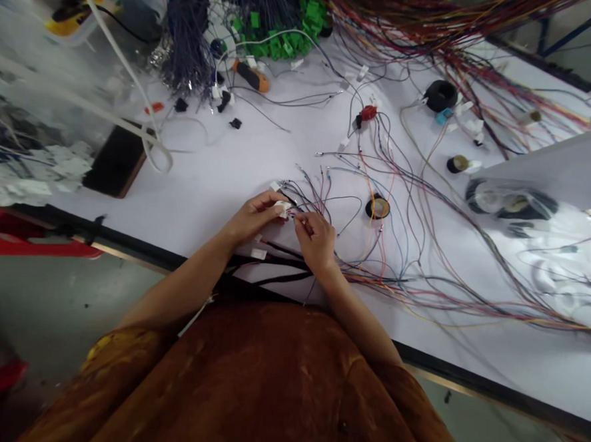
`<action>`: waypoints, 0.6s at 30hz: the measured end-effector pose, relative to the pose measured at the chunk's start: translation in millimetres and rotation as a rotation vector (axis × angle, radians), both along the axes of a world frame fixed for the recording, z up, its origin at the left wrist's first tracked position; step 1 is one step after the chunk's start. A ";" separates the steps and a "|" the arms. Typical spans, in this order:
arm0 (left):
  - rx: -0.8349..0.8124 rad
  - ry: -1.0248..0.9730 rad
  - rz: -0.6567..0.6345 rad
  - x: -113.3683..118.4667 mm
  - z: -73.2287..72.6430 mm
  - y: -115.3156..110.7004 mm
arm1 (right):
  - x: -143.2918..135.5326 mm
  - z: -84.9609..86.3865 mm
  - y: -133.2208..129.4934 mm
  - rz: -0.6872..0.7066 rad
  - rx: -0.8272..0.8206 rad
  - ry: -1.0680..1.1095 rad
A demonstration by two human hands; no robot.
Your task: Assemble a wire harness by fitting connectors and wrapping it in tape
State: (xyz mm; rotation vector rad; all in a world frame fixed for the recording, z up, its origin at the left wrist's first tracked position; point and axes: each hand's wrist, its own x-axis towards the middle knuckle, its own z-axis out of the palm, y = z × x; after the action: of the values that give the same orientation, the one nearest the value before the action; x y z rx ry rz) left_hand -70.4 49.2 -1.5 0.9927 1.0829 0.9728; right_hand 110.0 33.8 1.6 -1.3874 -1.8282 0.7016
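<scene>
Near the table's front edge, my left hand (253, 220) pinches a small white connector (282, 209) between thumb and fingers. Just to its right, my right hand (316, 238) is closed on a thin wire (292, 215) whose end is at the connector. The wire's tip is too small to make out. Loose wires with metal terminals (322, 182) fan out behind my hands. Dark sleeved cables and another white connector (259, 253) lie below, between my wrists.
A black tape roll (378, 207) lies right of my hands. Long wires (451, 294) run rightward. Behind are an orange-black tool (251, 76), green connectors (281, 40) and a red connector (369, 113). A dark box (115, 160) and white connectors (53, 169) are left.
</scene>
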 end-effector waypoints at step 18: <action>0.007 0.065 -0.034 0.2 2.1 -0.6 | -7.8 1.6 0.0 0.016 -0.065 -0.043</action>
State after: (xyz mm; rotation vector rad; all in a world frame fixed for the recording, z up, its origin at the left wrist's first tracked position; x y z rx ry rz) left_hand -70.2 48.7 0.6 1.0512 1.1138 0.9230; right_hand 102.2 33.9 3.2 -1.4411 -1.8669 0.7510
